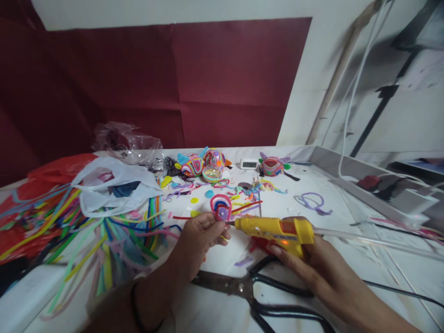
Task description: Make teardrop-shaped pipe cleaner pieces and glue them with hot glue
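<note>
Pinched between the fingers of my left hand (pixel 203 233) is a small pipe-cleaner craft piece (pixel 221 205), with pink, white, red and blue loops around a purple centre. My right hand (pixel 312 266) is wrapped round a yellow hot glue gun (pixel 270 229), whose small orange light is lit. The gun's nozzle points left at the lower edge of the craft piece; whether they touch I cannot tell. A clear glue stick (pixel 333 233) sticks out of the gun's back. Below both hands lie large black-handled scissors (pixel 239 286), partly hidden by my right hand.
At left are bundled pipe cleaners (pixel 111 249), a white plastic bag (pixel 104 185) and a red bag (pixel 58 171). Colourful finished crafts (pixel 197 164), another craft (pixel 272 165) and a small digital clock (pixel 249 164) stand at the back. A grey cable tray (pixel 350 178) runs along the right.
</note>
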`<action>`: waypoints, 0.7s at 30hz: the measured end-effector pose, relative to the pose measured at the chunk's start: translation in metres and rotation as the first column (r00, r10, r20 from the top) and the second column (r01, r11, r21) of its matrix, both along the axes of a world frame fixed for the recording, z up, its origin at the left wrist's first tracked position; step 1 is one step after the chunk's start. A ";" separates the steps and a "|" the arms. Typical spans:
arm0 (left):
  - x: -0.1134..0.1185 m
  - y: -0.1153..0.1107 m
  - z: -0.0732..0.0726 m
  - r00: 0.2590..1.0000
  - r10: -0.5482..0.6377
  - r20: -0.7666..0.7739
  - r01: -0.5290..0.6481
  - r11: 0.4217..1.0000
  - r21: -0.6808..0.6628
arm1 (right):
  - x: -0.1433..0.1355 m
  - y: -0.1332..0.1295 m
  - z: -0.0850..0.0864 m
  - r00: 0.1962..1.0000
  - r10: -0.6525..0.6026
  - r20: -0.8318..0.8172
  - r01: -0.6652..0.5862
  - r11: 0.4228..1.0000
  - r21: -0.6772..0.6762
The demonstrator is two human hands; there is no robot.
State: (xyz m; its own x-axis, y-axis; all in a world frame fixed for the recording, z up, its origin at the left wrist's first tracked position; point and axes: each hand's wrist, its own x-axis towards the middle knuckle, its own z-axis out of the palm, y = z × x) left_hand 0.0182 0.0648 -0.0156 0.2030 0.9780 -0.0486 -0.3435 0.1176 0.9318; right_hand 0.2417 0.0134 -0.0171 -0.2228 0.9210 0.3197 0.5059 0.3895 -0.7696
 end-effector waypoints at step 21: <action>-0.001 0.001 -0.004 1.000 -0.005 -0.028 0.005 1.000 0.023 | -0.003 0.001 0.001 0.998 -0.020 0.055 0.018 0.999 0.046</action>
